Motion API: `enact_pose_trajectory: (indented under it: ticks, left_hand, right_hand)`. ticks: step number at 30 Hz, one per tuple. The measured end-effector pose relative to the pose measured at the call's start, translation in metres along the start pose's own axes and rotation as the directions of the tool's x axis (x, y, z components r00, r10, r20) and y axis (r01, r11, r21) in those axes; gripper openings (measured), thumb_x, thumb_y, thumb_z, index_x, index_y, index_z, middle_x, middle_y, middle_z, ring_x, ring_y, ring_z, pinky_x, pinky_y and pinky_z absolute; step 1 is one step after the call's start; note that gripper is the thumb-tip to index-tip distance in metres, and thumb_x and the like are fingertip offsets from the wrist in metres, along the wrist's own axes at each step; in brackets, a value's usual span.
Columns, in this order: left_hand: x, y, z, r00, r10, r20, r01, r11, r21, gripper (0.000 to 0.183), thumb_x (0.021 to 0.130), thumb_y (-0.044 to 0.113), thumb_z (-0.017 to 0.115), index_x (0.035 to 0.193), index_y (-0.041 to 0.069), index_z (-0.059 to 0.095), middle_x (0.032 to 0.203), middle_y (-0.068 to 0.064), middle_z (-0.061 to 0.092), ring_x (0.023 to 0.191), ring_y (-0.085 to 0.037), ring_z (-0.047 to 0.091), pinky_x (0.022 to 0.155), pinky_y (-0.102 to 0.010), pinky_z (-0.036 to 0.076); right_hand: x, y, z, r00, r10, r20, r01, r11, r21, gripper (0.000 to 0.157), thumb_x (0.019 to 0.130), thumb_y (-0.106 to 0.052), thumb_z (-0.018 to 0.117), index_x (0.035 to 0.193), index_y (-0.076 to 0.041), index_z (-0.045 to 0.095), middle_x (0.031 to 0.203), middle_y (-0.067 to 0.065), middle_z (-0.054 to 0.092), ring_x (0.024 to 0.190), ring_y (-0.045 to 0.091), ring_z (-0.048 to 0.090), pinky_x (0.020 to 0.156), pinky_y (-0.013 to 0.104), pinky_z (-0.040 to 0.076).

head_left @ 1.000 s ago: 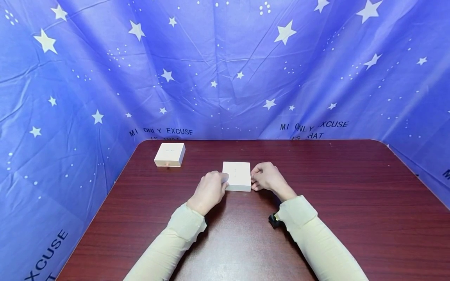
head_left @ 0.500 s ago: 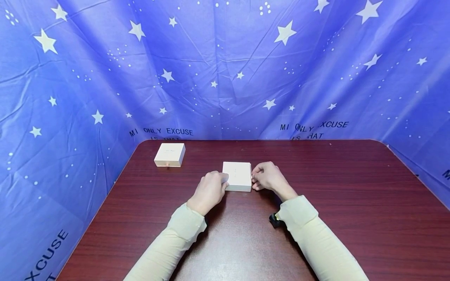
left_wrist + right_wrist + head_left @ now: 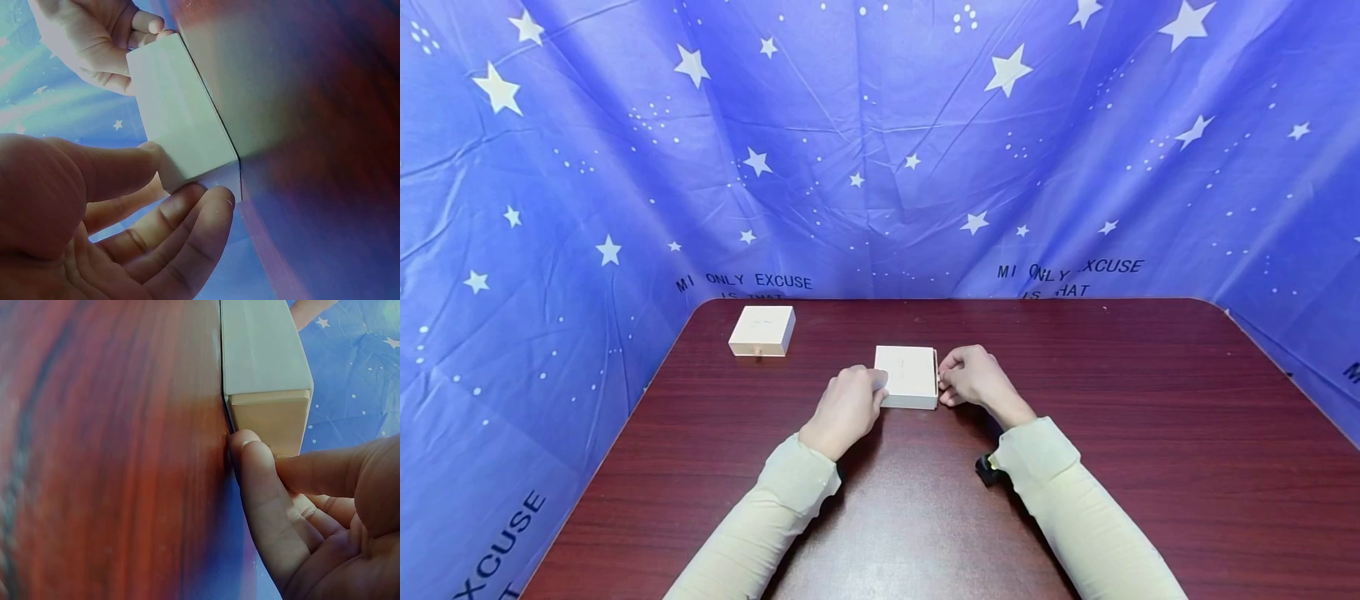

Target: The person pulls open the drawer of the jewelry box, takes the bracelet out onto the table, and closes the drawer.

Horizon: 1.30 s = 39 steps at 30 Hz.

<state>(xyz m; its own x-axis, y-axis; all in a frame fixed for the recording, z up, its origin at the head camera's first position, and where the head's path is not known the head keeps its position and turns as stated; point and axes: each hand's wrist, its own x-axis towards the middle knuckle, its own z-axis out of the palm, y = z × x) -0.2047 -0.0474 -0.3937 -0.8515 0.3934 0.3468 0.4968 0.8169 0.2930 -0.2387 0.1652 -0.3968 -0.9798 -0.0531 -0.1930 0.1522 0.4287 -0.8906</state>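
Observation:
A white drawer box [image 3: 906,377] lies flat on the table, with small faint print on its top. At its left end my left hand [image 3: 844,410] grips the outer sleeve, thumb on top and fingers against the end, as the left wrist view shows. On the right, my right hand [image 3: 976,379] pinches at the front of the inner drawer [image 3: 270,415], thumb and finger close together; whatever pull is between the fingertips is hidden. The drawer front sticks out slightly beyond the sleeve, leaving a narrow dark gap along the right edge in the head view.
Another white box [image 3: 764,327] with a small tab [image 3: 757,352] on its front stands at the back left of the dark red wooden table [image 3: 880,517]. A blue curtain [image 3: 880,125] with white stars surrounds the table's back and sides.
The inner drawer has slid a little to the right out of the sleeve, and my right hand has shifted slightly right with it. My left hand and the sleeve have stayed put.

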Motion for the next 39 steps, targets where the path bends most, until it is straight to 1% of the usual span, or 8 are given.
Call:
enact_pose_trajectory:
  ticks: [6,12,19,26,31,39]
  left_hand:
    - [-0.0002,0.0001,-0.0002,1.0,-0.003,0.0,0.003,1.0,-0.001,0.038,0.085,0.01,0.07,0.061,0.014,0.04,0.062,-0.002,0.043,0.058,-0.02,0.051,0.054,-0.036,0.045]
    - [-0.0008,0.0,-0.0005,1.0,0.002,-0.01,-0.002,1.0,0.003,0.039,0.084,0.01,0.07,0.061,0.014,0.039,0.062,-0.002,0.043,0.058,-0.022,0.054,0.054,-0.037,0.046]
    - [-0.0008,0.0005,-0.0006,1.0,-0.011,-0.008,0.011,1.0,-0.003,0.035,0.085,0.01,0.07,0.062,0.015,0.043,0.064,-0.002,0.046,0.06,-0.024,0.057,0.055,-0.038,0.046]
    - [-0.0012,0.0011,-0.0011,1.0,-0.017,-0.001,0.017,1.0,0.0,0.036,0.084,0.01,0.07,0.062,0.014,0.042,0.063,-0.002,0.044,0.059,-0.024,0.055,0.055,-0.037,0.046]
    - [-0.0013,0.0013,-0.0017,1.0,-0.014,-0.001,0.014,1.0,-0.002,0.033,0.085,0.01,0.069,0.063,0.015,0.044,0.064,-0.002,0.045,0.06,-0.024,0.057,0.055,-0.037,0.047]
    - [-0.001,0.001,-0.0011,1.0,-0.017,0.002,0.017,1.0,0.003,0.032,0.085,0.01,0.069,0.064,0.015,0.045,0.064,-0.002,0.046,0.061,-0.024,0.057,0.055,-0.037,0.047]
  right_hand:
    - [0.0009,-0.0002,-0.0004,1.0,0.007,-0.001,-0.007,1.0,0.011,0.01,0.088,0.011,0.05,0.087,0.009,0.06,0.071,0.017,0.063,0.053,0.02,0.065,0.054,0.035,0.055]
    - [0.0014,-0.0005,-0.0011,1.0,0.015,0.001,-0.015,1.0,0.002,0.009,0.086,0.012,0.051,0.087,0.01,0.06,0.073,0.018,0.064,0.053,0.02,0.065,0.054,0.034,0.055]
    - [0.0014,-0.0005,-0.0023,1.0,0.031,-0.006,-0.031,0.999,-0.011,0.008,0.085,0.011,0.052,0.086,0.009,0.06,0.073,0.016,0.064,0.052,0.019,0.064,0.054,0.033,0.055]
    - [0.0016,0.0007,-0.0031,0.999,0.037,-0.005,-0.037,0.999,-0.015,0.007,0.085,0.011,0.053,0.086,0.009,0.06,0.072,0.015,0.063,0.052,0.019,0.065,0.055,0.033,0.055]
    - [0.0018,0.0014,-0.0037,0.999,0.043,-0.011,-0.043,0.999,-0.02,0.005,0.084,0.01,0.056,0.086,0.008,0.06,0.071,0.015,0.063,0.052,0.018,0.064,0.054,0.033,0.055]
    - [0.0015,0.0008,-0.0047,0.999,0.041,-0.011,-0.041,0.999,-0.009,0.006,0.084,0.011,0.055,0.086,0.009,0.06,0.071,0.015,0.064,0.053,0.019,0.065,0.055,0.033,0.055]
